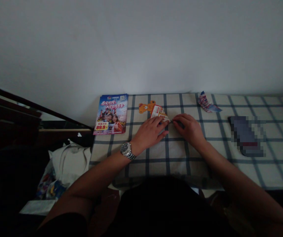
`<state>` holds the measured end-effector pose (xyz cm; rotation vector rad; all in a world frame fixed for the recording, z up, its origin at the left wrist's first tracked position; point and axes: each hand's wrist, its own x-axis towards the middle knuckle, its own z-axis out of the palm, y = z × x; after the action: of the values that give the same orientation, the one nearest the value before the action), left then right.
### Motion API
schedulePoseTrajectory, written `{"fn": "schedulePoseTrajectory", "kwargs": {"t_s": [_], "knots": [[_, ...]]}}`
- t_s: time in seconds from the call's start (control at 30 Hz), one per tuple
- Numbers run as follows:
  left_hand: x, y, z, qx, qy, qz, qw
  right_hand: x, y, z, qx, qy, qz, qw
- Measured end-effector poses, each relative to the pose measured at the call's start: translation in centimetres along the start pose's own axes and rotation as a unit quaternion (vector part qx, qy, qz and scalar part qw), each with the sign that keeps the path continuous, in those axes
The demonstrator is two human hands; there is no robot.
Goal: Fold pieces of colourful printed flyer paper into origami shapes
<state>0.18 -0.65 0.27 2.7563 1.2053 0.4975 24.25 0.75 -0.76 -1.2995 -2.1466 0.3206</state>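
My left hand (150, 132), with a metal watch (126, 150) on its wrist, lies over a small folded paper (156, 111) and holds it against the checked cloth. The paper is white, red and yellow; much of it is under the fingers. My left thumb stands apart from the other fingers. Close on the right, my right hand (190, 129) has its thumb and fingertips pinched together at the paper's right tip. How much of it they grip is hard to see. An orange bear picture (146, 107) lies just behind the paper, touching or nearly touching it.
A stack of printed flyers (111, 115) lies at the table's left end. A crumpled, folded flyer piece (208, 104) sits at the back right, and a blurred dark phone-like object (246, 135) farther right. The table's checked cloth (156, 163) meets a white wall. Bags (69, 161) stand lower left.
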Motion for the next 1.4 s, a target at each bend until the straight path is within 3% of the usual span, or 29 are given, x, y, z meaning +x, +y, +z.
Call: {"fn": "schedulePoseTrajectory", "kwargs": {"t_s": [0.3, 0.53, 0.67, 1.17, 1.4], "knots": [[0.1, 0.2, 0.5, -0.003, 0.008, -0.028, 1.0, -1.1, -0.5, 1.0, -0.057, -0.074, -0.075, 0.993], [0.0, -0.9, -0.2, -0.027, -0.009, 0.035, 0.999, -0.5, 0.0, 0.8, -0.069, -0.074, -0.078, 0.992], [-0.4, -1.2, 0.2, -0.038, -0.009, 0.039, 0.998, 0.0, 0.4, 0.6, -0.06, -0.07, -0.07, 0.993], [-0.5, -1.0, 1.0, -0.055, 0.004, 0.036, 0.998, 5.8, 1.5, 1.3, -0.064, -0.079, -0.035, 0.994], [-0.6, -1.1, 1.2, -0.063, 0.008, 0.029, 0.998, 6.7, 1.7, 1.5, -0.075, -0.095, -0.044, 0.992]]}}
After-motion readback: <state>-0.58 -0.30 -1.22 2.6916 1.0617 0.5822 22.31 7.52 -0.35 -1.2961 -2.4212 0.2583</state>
